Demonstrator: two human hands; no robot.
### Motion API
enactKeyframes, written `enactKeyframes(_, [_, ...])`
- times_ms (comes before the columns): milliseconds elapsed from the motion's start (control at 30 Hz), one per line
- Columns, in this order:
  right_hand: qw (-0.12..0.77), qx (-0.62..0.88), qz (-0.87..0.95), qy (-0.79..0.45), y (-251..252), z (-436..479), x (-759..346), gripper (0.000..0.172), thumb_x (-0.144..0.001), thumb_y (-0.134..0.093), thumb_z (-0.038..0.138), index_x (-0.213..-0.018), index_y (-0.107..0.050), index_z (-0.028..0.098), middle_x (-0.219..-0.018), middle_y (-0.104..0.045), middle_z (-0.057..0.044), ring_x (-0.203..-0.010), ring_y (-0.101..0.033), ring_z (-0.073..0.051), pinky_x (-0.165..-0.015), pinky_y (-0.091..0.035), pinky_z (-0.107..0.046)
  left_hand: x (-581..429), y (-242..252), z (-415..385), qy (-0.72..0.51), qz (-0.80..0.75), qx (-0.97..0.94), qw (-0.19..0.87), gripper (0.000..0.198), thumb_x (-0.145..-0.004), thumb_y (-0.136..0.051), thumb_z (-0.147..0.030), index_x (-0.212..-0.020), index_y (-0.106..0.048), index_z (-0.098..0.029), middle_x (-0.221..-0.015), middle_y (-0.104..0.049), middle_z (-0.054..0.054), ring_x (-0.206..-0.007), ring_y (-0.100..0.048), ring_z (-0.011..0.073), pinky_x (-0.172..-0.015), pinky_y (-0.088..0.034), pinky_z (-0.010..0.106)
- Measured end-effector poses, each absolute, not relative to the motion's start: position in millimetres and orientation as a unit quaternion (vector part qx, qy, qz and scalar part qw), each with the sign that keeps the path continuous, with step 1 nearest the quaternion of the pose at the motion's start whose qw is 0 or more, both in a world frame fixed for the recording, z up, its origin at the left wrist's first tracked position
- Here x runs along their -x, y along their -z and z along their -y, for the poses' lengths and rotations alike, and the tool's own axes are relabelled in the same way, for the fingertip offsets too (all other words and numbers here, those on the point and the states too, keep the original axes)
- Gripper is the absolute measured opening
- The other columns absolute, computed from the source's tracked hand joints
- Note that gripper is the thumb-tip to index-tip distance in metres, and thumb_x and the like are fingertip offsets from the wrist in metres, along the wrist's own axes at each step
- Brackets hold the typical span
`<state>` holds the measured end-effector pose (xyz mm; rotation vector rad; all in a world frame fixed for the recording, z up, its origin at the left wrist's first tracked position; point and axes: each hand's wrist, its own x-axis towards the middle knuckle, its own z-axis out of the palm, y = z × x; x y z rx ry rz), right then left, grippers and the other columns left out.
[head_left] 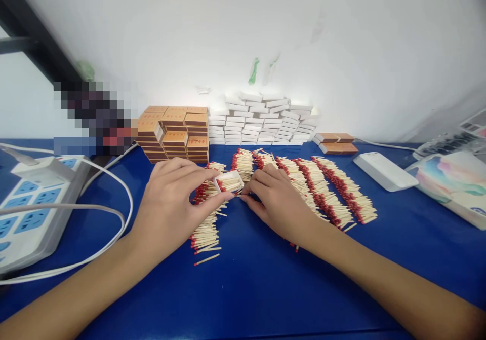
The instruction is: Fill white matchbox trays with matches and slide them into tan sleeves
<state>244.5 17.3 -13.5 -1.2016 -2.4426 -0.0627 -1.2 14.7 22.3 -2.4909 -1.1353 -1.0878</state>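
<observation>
Head view, mid-frame: left hand (pixel 170 200) pinched shut on light, flimsy matchbox tray (pixel 229 182), best held by long walls; right hand (pixel 279 203) curled beside it, hold on matches (pixel 334 194) unclear.

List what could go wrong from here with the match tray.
1. The left hand holds the tray only by fingertip grip; it could tip and spill its matches.
2. The right hand lies over the match rows; a drag could scatter them.
3. Loose matches by the left wrist could get swept away.
</observation>
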Motion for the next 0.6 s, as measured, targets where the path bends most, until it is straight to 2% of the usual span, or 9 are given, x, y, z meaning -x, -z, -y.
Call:
enactKeyframes(333, [0.143,0.427,0.891,0.056,5.5,-13.0,-254.3,0.016,-0.108,-0.058,0.019,-0.095,-0.067,0.016,-0.102,-0.067,-0.013,-0.099,-0.053,-0.029,-0.090,-0.044,-0.044,2.7,-22.9,-16.5,0.359,0.381,0.846,0.103,0.028,-0.092,-0.084,-0.038,-0.109,-0.078,-0.017,-0.095,-0.080,0.007,-0.092,-0.072,0.0275,-0.088,-0.052,0.047])
enactKeyframes(467, [0.150,0.421,0.891,0.087,-3.1,-11.4,-262.9,0.020,-0.110,-0.054,0.020,-0.095,-0.067,0.016,-0.099,-0.065,-0.013,-0.098,-0.051,-0.029,-0.089,-0.045,-0.044,4.2,-19.9,-17.5,0.345,0.379,0.853,0.103,0.033,-0.090,-0.086,-0.040,-0.110,-0.077,-0.016,-0.097,-0.080,0.007,-0.094,-0.071,0.0284,-0.089,-0.050,0.047])
enactKeyframes(600, [0.169,0.411,0.888,0.119,-14.4,-9.1,-268.6,0.020,-0.110,-0.052,0.020,-0.095,-0.065,0.016,-0.096,-0.065,-0.012,-0.093,-0.050,-0.028,-0.083,-0.044,-0.043,3.5,-17.3,-17.4,0.324,0.378,0.863,0.085,0.029,-0.089,-0.086,-0.042,-0.106,-0.077,-0.019,-0.094,-0.080,0.004,-0.094,-0.070,0.0278,-0.089,-0.049,0.046])
